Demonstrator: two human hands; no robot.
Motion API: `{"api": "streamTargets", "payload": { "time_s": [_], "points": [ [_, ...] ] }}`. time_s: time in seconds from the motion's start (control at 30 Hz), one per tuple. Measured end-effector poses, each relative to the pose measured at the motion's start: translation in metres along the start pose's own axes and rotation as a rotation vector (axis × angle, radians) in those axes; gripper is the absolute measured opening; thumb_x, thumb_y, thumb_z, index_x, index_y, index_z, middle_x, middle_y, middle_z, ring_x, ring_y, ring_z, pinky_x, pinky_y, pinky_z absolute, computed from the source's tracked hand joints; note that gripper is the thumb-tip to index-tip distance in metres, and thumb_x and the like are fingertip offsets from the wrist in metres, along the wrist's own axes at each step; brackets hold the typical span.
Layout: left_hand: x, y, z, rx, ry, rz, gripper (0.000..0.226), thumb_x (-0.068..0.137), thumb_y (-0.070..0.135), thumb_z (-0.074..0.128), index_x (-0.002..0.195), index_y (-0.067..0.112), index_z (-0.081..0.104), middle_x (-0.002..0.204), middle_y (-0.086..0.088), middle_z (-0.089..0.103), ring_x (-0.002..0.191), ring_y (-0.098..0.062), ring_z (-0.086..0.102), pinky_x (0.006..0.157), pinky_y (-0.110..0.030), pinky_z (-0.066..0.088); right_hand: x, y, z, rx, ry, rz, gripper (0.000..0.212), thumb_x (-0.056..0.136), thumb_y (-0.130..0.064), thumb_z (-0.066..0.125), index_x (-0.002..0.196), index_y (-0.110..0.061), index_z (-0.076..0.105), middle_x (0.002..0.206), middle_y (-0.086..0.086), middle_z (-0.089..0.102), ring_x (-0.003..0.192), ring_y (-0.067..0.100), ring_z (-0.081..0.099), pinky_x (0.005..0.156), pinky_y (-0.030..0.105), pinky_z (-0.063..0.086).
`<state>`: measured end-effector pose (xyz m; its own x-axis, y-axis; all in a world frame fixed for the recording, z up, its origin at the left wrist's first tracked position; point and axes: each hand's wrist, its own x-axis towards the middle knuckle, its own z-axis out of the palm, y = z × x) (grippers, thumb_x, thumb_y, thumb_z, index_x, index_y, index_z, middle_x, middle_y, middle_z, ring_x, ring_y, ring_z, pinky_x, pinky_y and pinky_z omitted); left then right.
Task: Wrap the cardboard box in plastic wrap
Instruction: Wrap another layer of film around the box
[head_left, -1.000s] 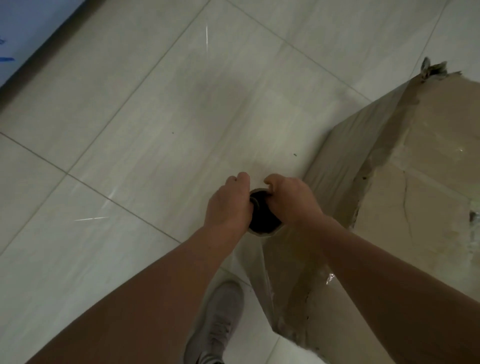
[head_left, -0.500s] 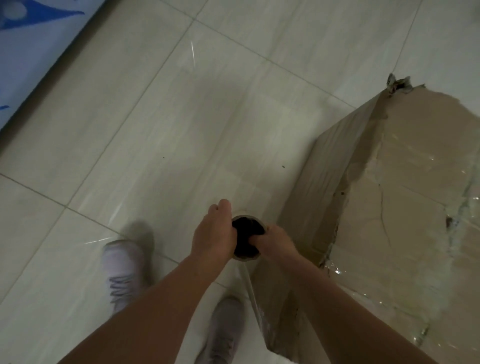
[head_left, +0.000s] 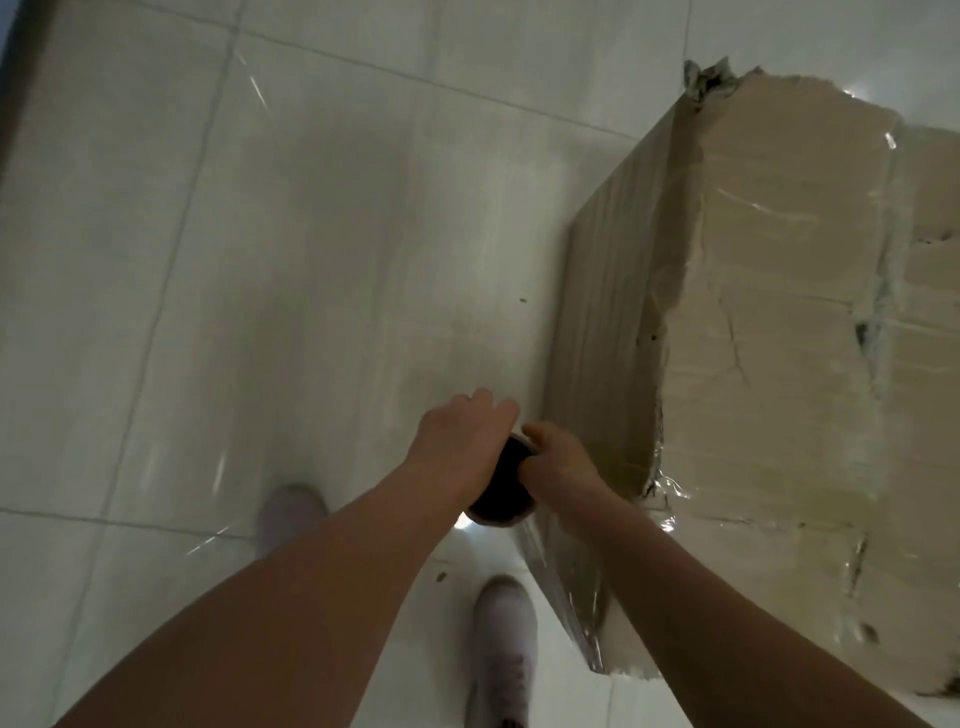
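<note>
At lower centre, the roll of plastic wrap (head_left: 501, 491) is held upright by its top end. The left hand (head_left: 457, 441) has its grip curled over the rim, and the right hand (head_left: 560, 461) grasps the opposite edge. Film (head_left: 569, 587) stretches from the roll to the cardboard box (head_left: 779, 338), which stands on the tiled floor (head_left: 311, 260) at right.
</note>
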<state>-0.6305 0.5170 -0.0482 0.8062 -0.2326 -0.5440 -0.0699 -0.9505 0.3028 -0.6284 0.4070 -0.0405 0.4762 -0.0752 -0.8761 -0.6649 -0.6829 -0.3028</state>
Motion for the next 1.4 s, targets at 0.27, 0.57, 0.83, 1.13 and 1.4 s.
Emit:
{"api": "streamTargets", "payload": {
  "time_s": [0.27,0.57,0.83,1.13,1.4],
  "points": [
    [0.026,-0.025,-0.033,-0.201,0.062,-0.119,0.025,0.087,0.013,0.052,0.110,0.012,0.045,0.111,-0.011,0.049,0.095,-0.030,0.055,0.072,-0.035,0.041,0.021,-0.057,-0.024,-0.264,0.161,-0.195,0.049,0.089,-0.001,0.048,0.138,-0.012,0.047,0.138,0.008,0.051,0.128,0.021,0.047,0.104,0.023,0.033],
    [0.040,-0.015,-0.021,-0.502,0.251,-0.310,0.017,0.092,0.011,0.042,0.110,0.010,0.042,0.107,-0.012,0.047,0.083,-0.024,0.050,0.068,-0.032,0.043,0.041,-0.062,-0.037,-0.289,0.248,-0.307,0.042,0.096,-0.022,0.049,0.136,-0.014,0.045,0.129,0.010,0.057,0.114,0.024,0.056,0.081,0.022,0.042],
    [0.045,-0.018,-0.025,-0.526,0.150,-0.352,0.019,0.093,0.010,0.044,0.112,0.009,0.041,0.111,-0.012,0.044,0.076,-0.023,0.047,0.064,-0.031,0.039,0.049,-0.046,-0.033,-0.075,0.003,0.035,0.039,0.085,-0.021,0.061,0.120,-0.005,0.055,0.108,0.012,0.064,0.097,0.023,0.062,0.078,0.031,0.050],
    [0.069,-0.011,-0.050,-0.109,0.133,-0.034,0.038,0.086,0.007,0.053,0.120,0.014,0.039,0.112,-0.008,0.045,0.092,-0.021,0.042,0.064,-0.031,0.033,0.056,-0.049,-0.043,-0.094,0.076,0.024,0.025,0.091,-0.007,0.046,0.111,-0.001,0.059,0.104,0.014,0.065,0.089,0.023,0.063,0.071,0.032,0.056],
    [0.077,-0.015,-0.061,-0.130,0.152,-0.001,0.021,0.085,0.005,0.051,0.102,0.013,0.041,0.102,-0.008,0.050,0.078,-0.018,0.037,0.062,-0.031,0.031,0.054,-0.065,-0.059,-0.351,0.210,-0.179,0.024,0.092,-0.004,0.041,0.104,-0.002,0.061,0.093,0.011,0.062,0.083,0.024,0.058,0.066,0.026,0.041]
  ]
}}
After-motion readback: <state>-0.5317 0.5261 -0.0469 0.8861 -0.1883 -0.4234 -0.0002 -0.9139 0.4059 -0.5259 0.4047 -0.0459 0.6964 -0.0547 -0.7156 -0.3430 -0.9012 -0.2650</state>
